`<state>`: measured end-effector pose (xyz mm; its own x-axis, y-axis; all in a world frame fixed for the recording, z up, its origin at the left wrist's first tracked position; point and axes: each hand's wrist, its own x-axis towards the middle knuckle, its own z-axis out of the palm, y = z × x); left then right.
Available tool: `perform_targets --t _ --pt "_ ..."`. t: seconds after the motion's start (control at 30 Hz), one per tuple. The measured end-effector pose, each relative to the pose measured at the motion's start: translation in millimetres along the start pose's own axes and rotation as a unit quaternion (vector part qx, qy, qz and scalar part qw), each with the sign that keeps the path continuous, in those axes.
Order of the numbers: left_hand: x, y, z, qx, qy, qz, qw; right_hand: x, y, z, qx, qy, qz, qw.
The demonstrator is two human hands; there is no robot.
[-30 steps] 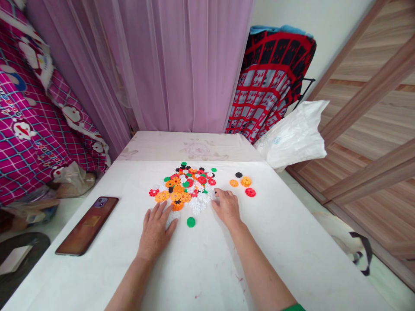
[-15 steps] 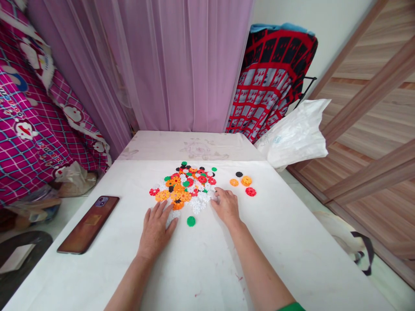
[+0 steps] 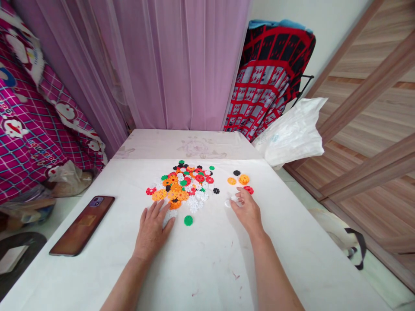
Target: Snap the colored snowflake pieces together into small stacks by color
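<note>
Purple curtain (image 3: 175,65) hangs behind the table (image 3: 201,272); I have the left hand (image 3: 151,231) spread at the disc pile (image 3: 181,185), the right hand (image 3: 249,211) (beside a red disc (image 3: 249,189)) pinching a white disc (image 3: 235,198) right of it.

Bright, diffuse light casts only faint shadows.

Person's left hand (image 3: 152,231) and right hand (image 3: 249,211) both bare. Fingers (image 3: 158,208) slim, tips rounded. Left forearm (image 3: 127,280) and right forearm (image 3: 274,272) likewise uncovered, narrow at wrist end, broadening smoothly toward elbow. Finer detail too small to make out.
</note>
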<state>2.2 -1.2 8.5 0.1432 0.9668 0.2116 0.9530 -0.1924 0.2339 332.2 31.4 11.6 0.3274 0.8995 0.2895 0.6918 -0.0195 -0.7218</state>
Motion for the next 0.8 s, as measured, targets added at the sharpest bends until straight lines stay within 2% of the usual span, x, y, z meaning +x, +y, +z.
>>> perform_targets --t 0.17,0.57,0.7,0.8 --pt "-0.7 -1.7 1.9 0.003 0.008 0.008 1.0 -5.1 -1.2 3.5 -0.005 -0.024 -0.003 1.0" --pt "-1.0 -1.8 2.5 -0.002 0.015 0.011 1.0 -8.5 -0.7 7.9 -0.077 -0.036 -0.045 0.995" --pt "-0.9 -1.3 2.1 -0.002 0.012 0.01 1.0 -7.1 -7.3 4.6 -0.088 -0.013 -0.085 0.992" --pt "-0.7 -1.0 2.1 0.0 0.011 0.008 1.0 -5.7 -21.7 8.9 -0.094 -0.007 -0.135 0.986"
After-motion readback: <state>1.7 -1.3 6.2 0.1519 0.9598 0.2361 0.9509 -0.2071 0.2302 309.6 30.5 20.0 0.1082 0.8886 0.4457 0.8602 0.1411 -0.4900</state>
